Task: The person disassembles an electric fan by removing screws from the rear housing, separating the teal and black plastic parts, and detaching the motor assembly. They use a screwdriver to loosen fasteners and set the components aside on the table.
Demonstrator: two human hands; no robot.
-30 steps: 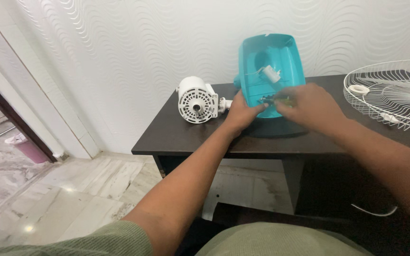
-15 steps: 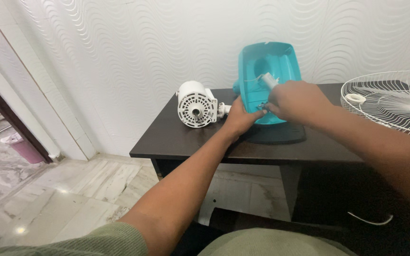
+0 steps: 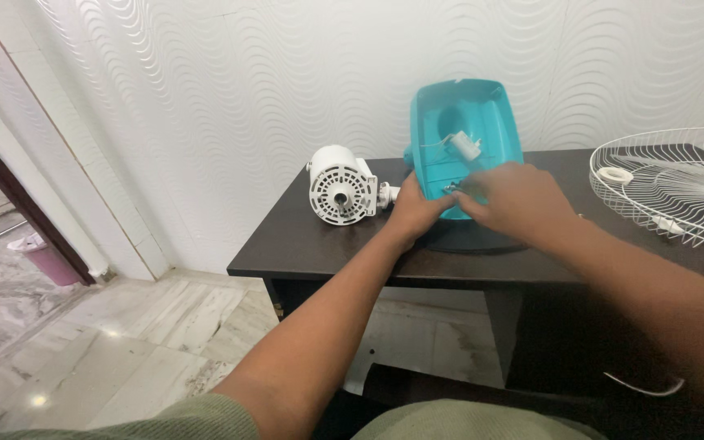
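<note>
Teal housing (image 3: 482, 106) upright, left hand (image 3: 413, 213) bracing, right hand (image 3: 515, 200) reaching inside

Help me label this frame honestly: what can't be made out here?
- Head view: what the right hand pinches inside the teal housing; its own fingers hide it.
- Left hand fingertips, behind the housing's edge.
- White wire fan guard, cut off by the right edge.
- White capacitor wiring: too small.
- White motor rear: faces away.
</note>
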